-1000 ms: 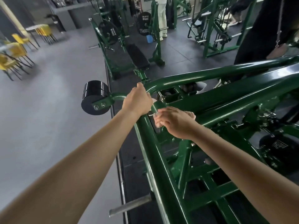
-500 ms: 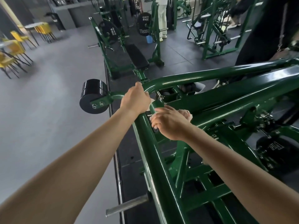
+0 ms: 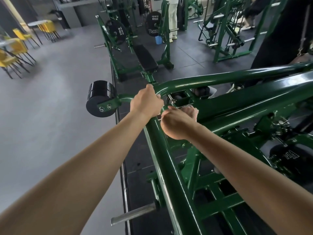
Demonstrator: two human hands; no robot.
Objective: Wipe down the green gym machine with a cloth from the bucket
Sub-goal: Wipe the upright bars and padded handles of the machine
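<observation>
The green gym machine point(image 3: 171, 168) fills the lower right, its glossy tubes running from the bottom middle up to a bend and off to the right. My left hand point(image 3: 146, 103) grips the tube at that bend, beside a black roller pad point(image 3: 100, 99). Just right of it, my right hand point(image 3: 176, 123) holds a small pale pink cloth point(image 3: 190, 110) against the frame. Only a bit of the cloth shows past my fingers. A blue bucket point(image 3: 158, 39) stands on the floor far back, by another machine.
A green bench machine point(image 3: 135, 53) with 20 kg plates stands ahead. More green racks point(image 3: 225, 38) are at the back right. A person in black point(image 3: 284, 36) stands close at the right, another in light trousers farther back. Yellow chairs point(image 3: 17, 46) line the left. A steel peg point(image 3: 133, 213) juts out low.
My right hand with the cloth has slid a little up and forward along the frame towards the bend. My left hand keeps its grip on the tube.
</observation>
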